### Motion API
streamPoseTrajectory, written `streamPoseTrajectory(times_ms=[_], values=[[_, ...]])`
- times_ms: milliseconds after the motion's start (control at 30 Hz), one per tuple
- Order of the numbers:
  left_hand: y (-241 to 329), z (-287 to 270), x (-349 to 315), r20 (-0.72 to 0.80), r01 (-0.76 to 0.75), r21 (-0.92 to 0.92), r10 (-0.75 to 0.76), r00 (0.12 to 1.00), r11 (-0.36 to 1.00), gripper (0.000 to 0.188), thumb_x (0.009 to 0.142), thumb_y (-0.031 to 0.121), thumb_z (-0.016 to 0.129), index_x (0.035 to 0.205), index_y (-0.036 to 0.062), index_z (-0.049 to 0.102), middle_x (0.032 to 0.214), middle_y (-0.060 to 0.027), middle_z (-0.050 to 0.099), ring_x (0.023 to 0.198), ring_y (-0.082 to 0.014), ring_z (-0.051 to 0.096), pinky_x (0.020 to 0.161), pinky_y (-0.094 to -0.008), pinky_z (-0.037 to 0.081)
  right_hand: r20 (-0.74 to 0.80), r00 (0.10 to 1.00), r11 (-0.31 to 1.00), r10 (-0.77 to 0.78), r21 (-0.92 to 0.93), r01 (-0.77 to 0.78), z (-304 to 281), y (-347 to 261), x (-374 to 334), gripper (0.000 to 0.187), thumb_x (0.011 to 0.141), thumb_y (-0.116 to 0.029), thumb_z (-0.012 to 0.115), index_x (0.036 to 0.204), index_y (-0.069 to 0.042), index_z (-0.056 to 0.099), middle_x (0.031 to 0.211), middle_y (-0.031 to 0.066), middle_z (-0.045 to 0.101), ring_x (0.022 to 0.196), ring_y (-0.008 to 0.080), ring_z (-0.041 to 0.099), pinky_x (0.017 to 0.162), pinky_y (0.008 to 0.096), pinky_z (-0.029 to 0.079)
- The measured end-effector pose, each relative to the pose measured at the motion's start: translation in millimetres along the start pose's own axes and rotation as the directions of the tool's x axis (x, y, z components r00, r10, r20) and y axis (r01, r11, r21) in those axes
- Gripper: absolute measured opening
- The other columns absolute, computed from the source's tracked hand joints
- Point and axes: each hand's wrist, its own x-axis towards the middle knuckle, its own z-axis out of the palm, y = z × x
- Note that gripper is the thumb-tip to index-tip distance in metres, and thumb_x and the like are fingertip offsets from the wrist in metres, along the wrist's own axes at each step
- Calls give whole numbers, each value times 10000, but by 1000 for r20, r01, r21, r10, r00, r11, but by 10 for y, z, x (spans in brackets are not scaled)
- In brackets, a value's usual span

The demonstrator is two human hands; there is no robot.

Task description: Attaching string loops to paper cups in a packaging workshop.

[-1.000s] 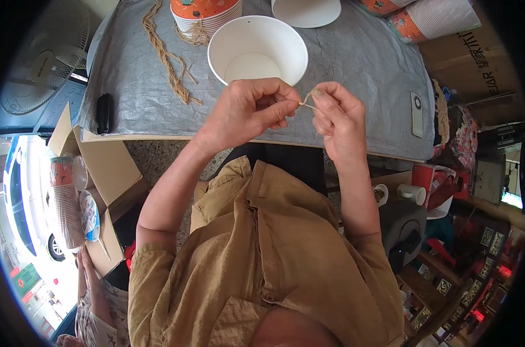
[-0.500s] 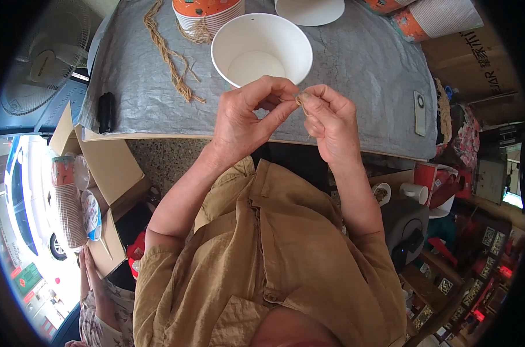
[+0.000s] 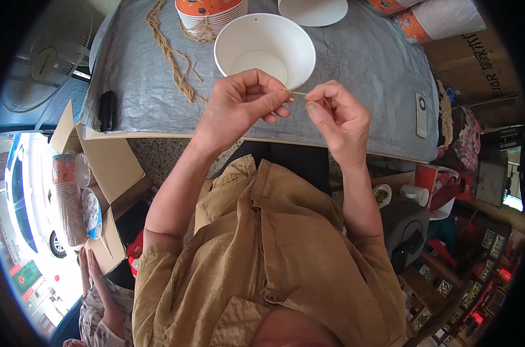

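A short piece of twine (image 3: 298, 93) stretches between my two hands, over the near side of a white paper bucket (image 3: 262, 36). My left hand (image 3: 236, 104) pinches one end between thumb and forefinger, with a small loop or knot at its fingertips. At the other end, my right hand (image 3: 342, 118) has thumb and forefinger drawn together on the strand. The bucket stands open on the grey-covered table (image 3: 372, 87), with a small hole near its far rim. Left of it lies a bundle of loose twine (image 3: 171, 55).
Behind the bucket are an orange-patterned bucket stack (image 3: 211, 14) with twine on it and a white round piece (image 3: 314, 11). More stacked buckets (image 3: 441, 20) lie far right. A black object (image 3: 107, 111) and a phone-like object (image 3: 421, 115) sit near the table's ends. Another person's hands (image 3: 90, 269) show lower left.
My hands have drawn apart, the right one moving rightward, so the twine now shows taut between them. The bucket looks the same.
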Motion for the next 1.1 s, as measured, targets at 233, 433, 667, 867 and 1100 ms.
streamPoseTrajectory(times_ms=[233, 433, 667, 867, 1100], values=[[-30, 68, -4, -70, 86, -86, -93, 993, 993, 213, 960, 82, 719, 1128, -44, 690, 963, -106, 758, 840, -134, 729, 702, -225, 571, -28, 968, 865, -249, -456, 209, 162, -95, -13, 231, 789, 15, 809, 990, -64, 729, 934, 30, 692, 780, 121, 639, 574, 259, 451], [-73, 90, -12, -88, 60, -73, -67, 994, 995, 198, 932, 72, 745, 1106, -23, 726, 974, -97, 762, 878, -131, 724, 784, -256, 593, -52, 946, 825, -321, -506, 252, 182, -9, -32, 163, 805, 14, 804, 936, -52, 731, 883, 42, 698, 770, 160, 648, 595, 288, 493], [-76, 85, -39, -96, 54, -84, -62, 993, 995, 178, 943, 38, 717, 1103, -40, 719, 984, -106, 756, 890, -140, 725, 820, -270, 604, -95, 962, 877, -257, -442, 191, 201, 5, -61, 140, 828, 35, 777, 927, -35, 709, 880, 38, 697, 727, 137, 619, 568, 266, 467], [-45, 119, -39, -109, 47, -69, -54, 993, 997, 142, 947, 28, 700, 1053, -65, 717, 961, -115, 751, 889, -145, 729, 813, -265, 613, -100, 982, 943, -163, -308, 125, 211, 10, -83, 103, 875, 22, 747, 952, -12, 689, 861, 14, 670, 720, 78, 581, 582, 235, 447], [-77, 163, -70, -116, -10, 23, 13, 993, 1000, 130, 934, 22, 707, 1032, -61, 720, 942, -92, 755, 888, -132, 732, 814, -265, 607, -121, 972, 975, 202, 119, -188, 230, -8, -83, 115, 936, -67, 738, 962, 36, 693, 837, -3, 659, 676, 35, 517, 573, 203, 412]])
